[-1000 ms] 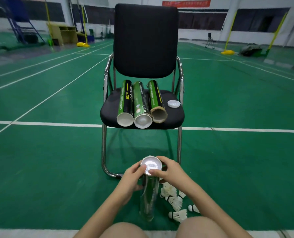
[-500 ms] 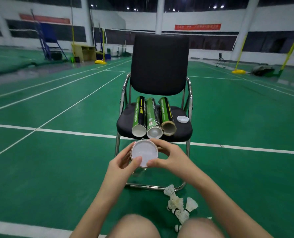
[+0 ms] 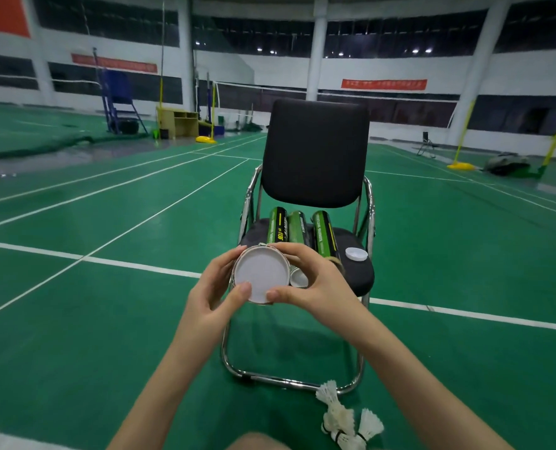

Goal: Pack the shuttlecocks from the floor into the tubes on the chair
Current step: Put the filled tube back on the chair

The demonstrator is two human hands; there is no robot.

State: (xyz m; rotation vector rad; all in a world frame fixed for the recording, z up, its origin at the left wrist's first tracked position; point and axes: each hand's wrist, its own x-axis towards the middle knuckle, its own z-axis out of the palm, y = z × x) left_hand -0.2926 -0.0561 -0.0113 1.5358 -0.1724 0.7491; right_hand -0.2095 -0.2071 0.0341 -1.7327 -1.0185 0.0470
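Both hands hold one capped shuttlecock tube (image 3: 259,275) end-on toward me, in front of the chair seat. My left hand (image 3: 216,292) grips its left rim, thumb on the white cap. My right hand (image 3: 314,280) curls round its right rim, thumb at the lower edge. Three green-and-black tubes (image 3: 302,230) lie side by side on the black chair (image 3: 315,157), partly hidden behind my hands. Several white shuttlecocks (image 3: 345,417) lie on the green floor at the lower right, near the chair's chrome base.
A loose white tube cap (image 3: 356,254) sits on the seat's right side. The chair's chrome frame (image 3: 289,381) rests on the floor just ahead of my knees. White court lines cross the floor. Yellow net posts, a wooden cabinet and a bag stand far behind.
The view has tilted upward and moved closer. Both hands have raised the capped tube from near the floor to seat height, its cap now facing me.
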